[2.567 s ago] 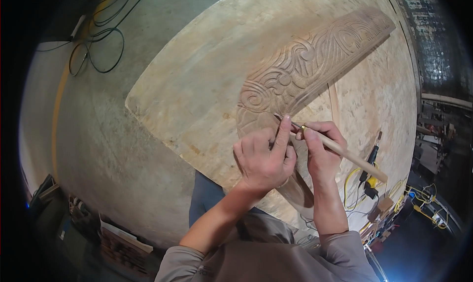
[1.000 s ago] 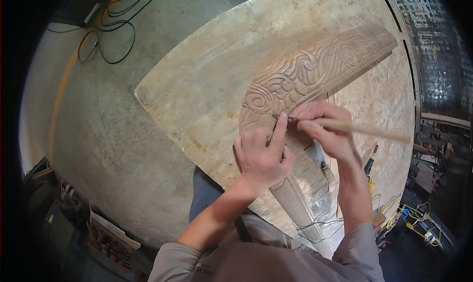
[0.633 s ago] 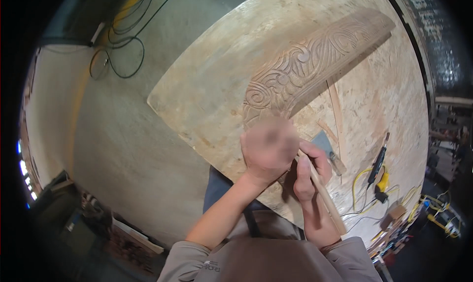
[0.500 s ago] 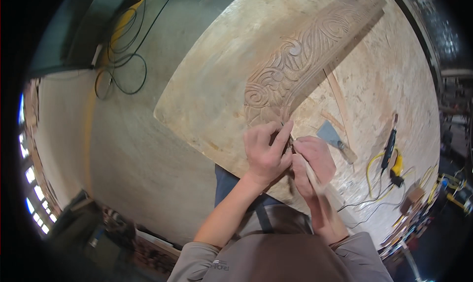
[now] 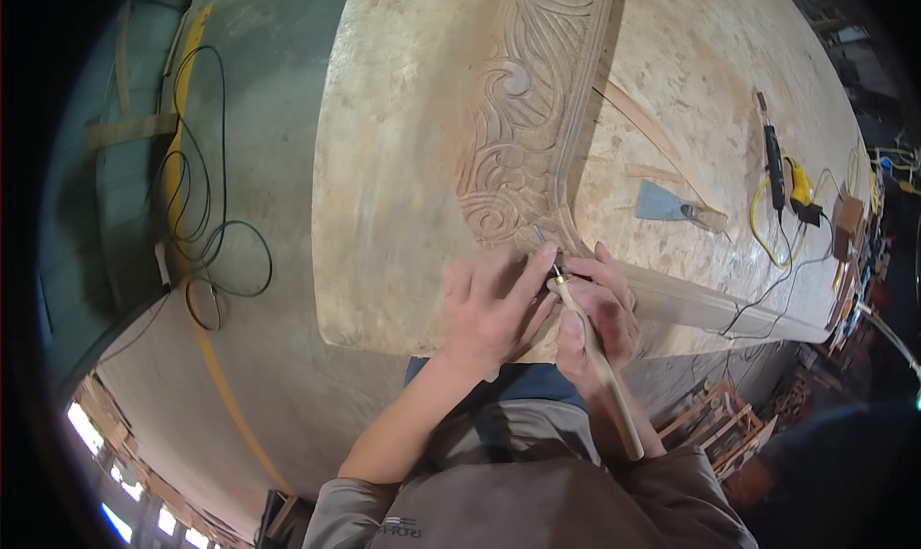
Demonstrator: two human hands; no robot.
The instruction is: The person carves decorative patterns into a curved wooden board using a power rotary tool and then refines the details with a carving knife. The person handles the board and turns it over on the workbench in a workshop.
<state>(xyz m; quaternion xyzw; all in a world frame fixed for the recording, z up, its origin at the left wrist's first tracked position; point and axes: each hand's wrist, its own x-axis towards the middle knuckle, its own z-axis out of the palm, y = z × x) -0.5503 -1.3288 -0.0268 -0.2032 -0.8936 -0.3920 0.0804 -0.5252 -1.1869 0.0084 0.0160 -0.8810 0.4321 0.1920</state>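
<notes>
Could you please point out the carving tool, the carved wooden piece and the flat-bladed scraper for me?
Carving tool (image 5: 602, 371), head view: on its wooden handle.
Carved wooden piece (image 5: 531, 107), head view: on its scroll-patterned face.
Flat-bladed scraper (image 5: 664, 202), head view: on its metal blade.

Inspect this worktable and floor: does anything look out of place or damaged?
The dark cable lies in loose loops on the floor at left, across the yellow line, which looks untidy. No damage is evident.
</notes>
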